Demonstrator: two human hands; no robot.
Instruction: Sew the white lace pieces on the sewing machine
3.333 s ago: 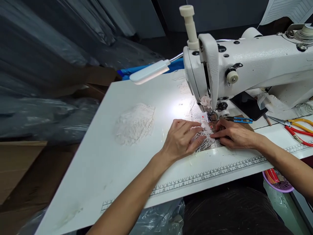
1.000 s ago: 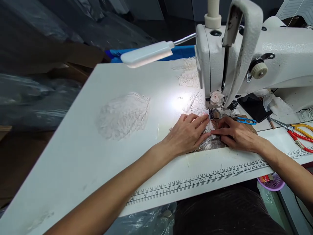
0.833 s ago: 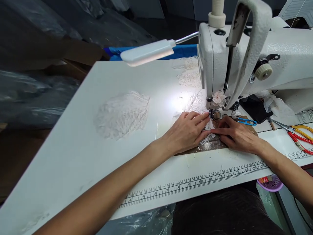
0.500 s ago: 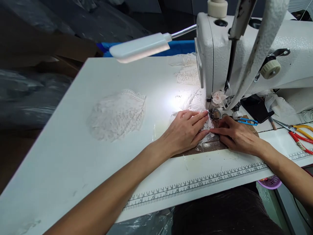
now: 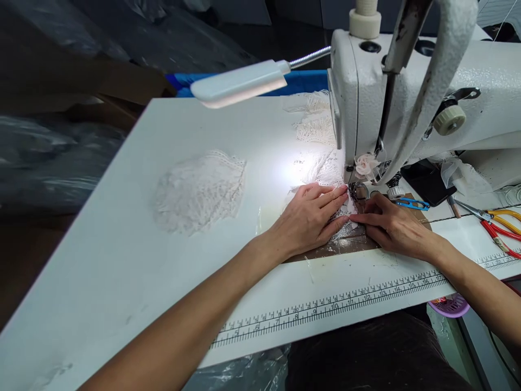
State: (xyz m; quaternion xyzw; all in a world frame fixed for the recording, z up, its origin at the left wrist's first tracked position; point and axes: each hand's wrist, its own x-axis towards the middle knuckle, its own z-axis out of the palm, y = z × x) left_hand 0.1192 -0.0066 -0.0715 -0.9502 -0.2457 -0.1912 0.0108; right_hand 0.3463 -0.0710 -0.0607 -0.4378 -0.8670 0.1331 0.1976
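Note:
White lace fabric [image 5: 325,165] lies under the needle area of a white sewing machine [image 5: 345,98]. My left hand [image 5: 311,217] rests flat on the lace, its fingers stretched toward the presser foot. Just right of the foot, my right hand [image 5: 391,225] is closed at the lace's edge, its index fingertip near my left thumb; whatever it pinches is too small to make out. A pale pink fabric rose [image 5: 366,165] sits by the needle bar.
A gathered lace piece [image 5: 201,193] lies on the white table [image 5: 122,244]. A lamp [image 5: 240,84] hangs over it. Right of my hands are a blue thread clipper [image 5: 413,203], a black phone [image 5: 429,182] and scissors [image 5: 494,220]. A ruler strip [image 5: 334,309] runs along the front edge.
The whole view has shifted slightly. Both hands keep practically the same place on the lace and at its edge.

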